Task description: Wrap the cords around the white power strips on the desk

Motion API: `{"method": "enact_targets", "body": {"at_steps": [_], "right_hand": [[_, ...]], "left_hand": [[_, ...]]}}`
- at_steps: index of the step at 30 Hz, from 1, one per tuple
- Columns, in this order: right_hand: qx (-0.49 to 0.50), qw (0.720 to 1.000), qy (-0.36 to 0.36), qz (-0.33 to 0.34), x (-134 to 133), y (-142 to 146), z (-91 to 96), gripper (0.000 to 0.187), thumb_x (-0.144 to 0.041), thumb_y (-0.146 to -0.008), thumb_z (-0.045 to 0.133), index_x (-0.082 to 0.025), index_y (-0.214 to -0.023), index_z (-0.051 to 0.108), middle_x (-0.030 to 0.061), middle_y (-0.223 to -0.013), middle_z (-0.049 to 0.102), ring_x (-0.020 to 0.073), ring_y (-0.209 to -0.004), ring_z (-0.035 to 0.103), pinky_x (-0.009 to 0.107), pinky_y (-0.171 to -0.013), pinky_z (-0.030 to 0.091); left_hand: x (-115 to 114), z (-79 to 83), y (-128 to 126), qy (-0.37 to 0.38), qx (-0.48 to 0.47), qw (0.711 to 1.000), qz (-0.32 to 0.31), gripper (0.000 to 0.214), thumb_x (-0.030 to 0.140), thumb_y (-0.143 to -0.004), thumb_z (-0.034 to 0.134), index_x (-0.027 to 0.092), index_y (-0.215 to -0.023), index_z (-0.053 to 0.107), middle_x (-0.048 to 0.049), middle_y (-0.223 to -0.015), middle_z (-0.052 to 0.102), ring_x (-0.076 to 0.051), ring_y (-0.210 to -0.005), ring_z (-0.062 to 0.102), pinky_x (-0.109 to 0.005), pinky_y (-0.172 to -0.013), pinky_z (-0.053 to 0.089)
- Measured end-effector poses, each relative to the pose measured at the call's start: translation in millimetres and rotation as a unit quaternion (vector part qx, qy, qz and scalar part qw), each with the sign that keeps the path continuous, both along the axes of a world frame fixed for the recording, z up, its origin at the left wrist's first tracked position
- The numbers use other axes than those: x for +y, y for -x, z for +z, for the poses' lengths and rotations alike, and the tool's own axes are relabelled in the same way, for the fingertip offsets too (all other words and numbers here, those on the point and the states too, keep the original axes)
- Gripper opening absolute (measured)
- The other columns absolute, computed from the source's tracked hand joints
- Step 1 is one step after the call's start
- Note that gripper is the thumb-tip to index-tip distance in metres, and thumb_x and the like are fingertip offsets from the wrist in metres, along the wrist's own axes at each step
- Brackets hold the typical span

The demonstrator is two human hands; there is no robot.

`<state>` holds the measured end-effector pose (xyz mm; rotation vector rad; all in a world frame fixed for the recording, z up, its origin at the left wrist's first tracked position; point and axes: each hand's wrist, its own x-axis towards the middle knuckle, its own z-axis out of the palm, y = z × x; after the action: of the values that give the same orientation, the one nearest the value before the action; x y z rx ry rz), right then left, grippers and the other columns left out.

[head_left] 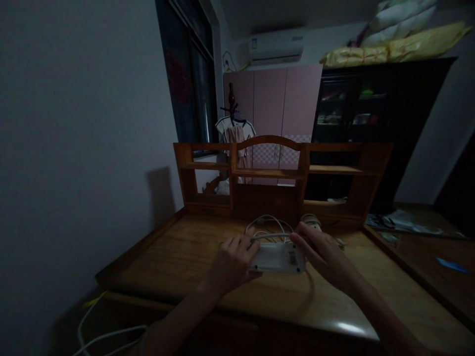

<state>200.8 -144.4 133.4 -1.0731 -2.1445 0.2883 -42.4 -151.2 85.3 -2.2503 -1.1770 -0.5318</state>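
A white power strip [279, 257] lies on the wooden desk [178, 257], its underside label facing up. My left hand [232, 262] grips its left end, fingers curled round the edge and over a white cable [269, 236]. My right hand [321, 252] is closed on the strip's right end and pinches the same cable where it runs across the top. The cable loops in coils [265, 221] just behind the strip.
A wooden shelf hutch [282, 173] stands at the desk's back edge. Papers [401, 220] lie on a second table to the right. A white cord [100, 336] hangs below the desk's front left. A grey wall [74, 148] runs along the left.
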Motion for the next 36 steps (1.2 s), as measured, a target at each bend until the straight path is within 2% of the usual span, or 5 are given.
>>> {"method": "enact_targets", "body": {"at_steps": [5, 11, 17, 26, 36], "right_hand": [[-0.032, 0.999, 0.029, 0.009, 11.4, -3.8, -7.8, 0.041, -0.058, -0.079, 0.061, -0.02, -0.087, 0.048, 0.0006, -0.074, 0.055, 0.0146, -0.065, 0.05, 0.025, -0.056, 0.035], [0.085, 0.958, 0.259, 0.087, 44.5, -4.8, -9.5, 0.05, -0.057, -0.071, 0.069, -0.019, -0.099, 0.053, -0.0004, -0.074, 0.059, 0.0127, -0.062, 0.052, 0.022, -0.052, 0.037], [0.092, 0.923, 0.367, 0.071, 56.7, -8.2, -3.6, 0.05, -0.061, -0.07, 0.067, -0.014, -0.088, 0.07, -0.0006, -0.058, 0.054, 0.0072, -0.046, 0.038, 0.023, -0.041, 0.022], [0.153, 0.913, 0.372, 0.073, 66.0, -9.8, -8.3, 0.055, -0.064, -0.071, 0.064, -0.013, -0.091, 0.068, -0.0022, -0.058, 0.046, 0.0052, -0.042, 0.029, 0.023, -0.039, 0.014], [0.131, 0.923, 0.351, 0.083, 78.7, -2.5, 7.4, 0.05, -0.06, -0.071, 0.067, -0.014, -0.092, 0.072, 0.0016, -0.061, 0.055, 0.0075, -0.046, 0.038, 0.023, -0.04, 0.022]], "left_hand": [[-1.8, 0.3, -7.1, 0.032, 0.007, 0.999, 0.014, 0.059, 0.046, -0.071, 0.07, 0.016, -0.118, 0.053, -0.0184, -0.134, 0.049, -0.032, -0.099, 0.057, -0.044, -0.08, 0.048], [-4.8, 5.6, -1.9, 0.028, -0.014, 0.999, -0.041, 0.07, 0.036, -0.078, 0.065, 0.037, -0.14, 0.033, -0.0117, -0.142, 0.039, -0.028, -0.105, 0.058, -0.041, -0.084, 0.048], [-0.5, 8.6, 33.4, 0.068, -0.158, 0.984, -0.047, 0.09, 0.06, -0.07, 0.066, 0.019, -0.143, 0.032, -0.0139, -0.123, 0.056, -0.03, -0.109, 0.055, -0.048, -0.094, 0.044], [0.8, -1.4, 58.0, 0.234, -0.593, 0.758, -0.14, 0.053, 0.032, -0.075, 0.072, 0.02, -0.121, 0.051, -0.0098, -0.121, 0.062, -0.021, -0.105, 0.063, -0.039, -0.094, 0.051], [-3.3, -4.2, 65.4, 0.326, -0.607, 0.699, -0.189, 0.087, 0.045, -0.069, 0.075, 0.023, -0.143, 0.035, -0.0106, -0.132, 0.056, -0.027, -0.12, 0.053, -0.041, -0.102, 0.042]]}}
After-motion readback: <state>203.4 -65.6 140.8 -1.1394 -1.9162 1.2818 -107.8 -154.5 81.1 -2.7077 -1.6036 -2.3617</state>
